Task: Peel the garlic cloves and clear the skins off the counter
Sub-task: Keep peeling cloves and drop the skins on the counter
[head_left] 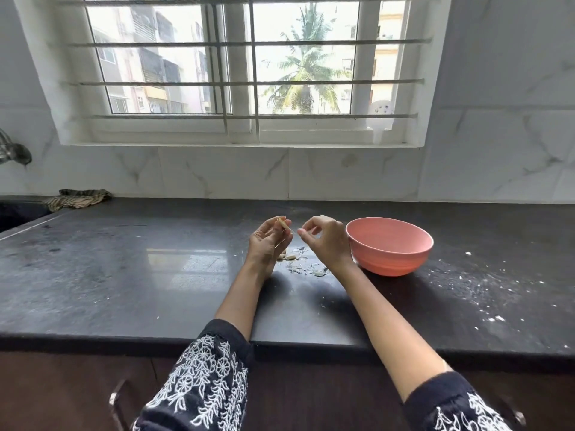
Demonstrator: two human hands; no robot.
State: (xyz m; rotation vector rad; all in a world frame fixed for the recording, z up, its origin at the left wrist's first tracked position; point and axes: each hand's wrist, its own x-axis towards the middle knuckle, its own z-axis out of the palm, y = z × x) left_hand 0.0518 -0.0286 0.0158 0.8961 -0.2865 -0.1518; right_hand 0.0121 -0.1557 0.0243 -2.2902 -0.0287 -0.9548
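left hand (268,241) pinching clove (282,222), right hand (323,241) seemingly pulling skin

We hold both forearms stretched forward, bare below dark embroidered sleeves (205,377). Our left hand (267,244) is raised palm toward us, fingers curled, thumb and fingertips pinching. Our right hand (323,237) is just beside it, knuckles up, thumb and forefinger pinched together.
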